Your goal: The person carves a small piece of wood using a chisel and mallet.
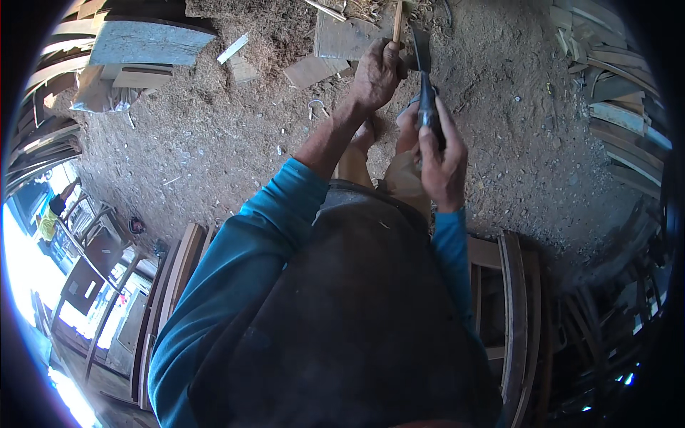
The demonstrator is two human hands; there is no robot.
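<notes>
My left hand [377, 77] is closed around a narrow wooden stick [398, 23], which points up and away from me. In my right hand [444, 162] is a broad-bladed knife [424, 53] with a long dark handle, the fingers wrapped round it. Its dark blade points away from me, just right of the stick. Whether blade and stick touch, I cannot tell. Beyond my left hand, a flat board [346, 37] lies on the ground, with a smaller wood piece [312, 72] near it.
Wood shavings and dirt cover the ground [214, 135]. Stacked boards [153, 43] stand at the far left, and more planks [628, 114] curve along the right. Wooden frames [510, 307] lie close beside me. At the left edge, a person in a yellow garment [47, 225] is partly visible.
</notes>
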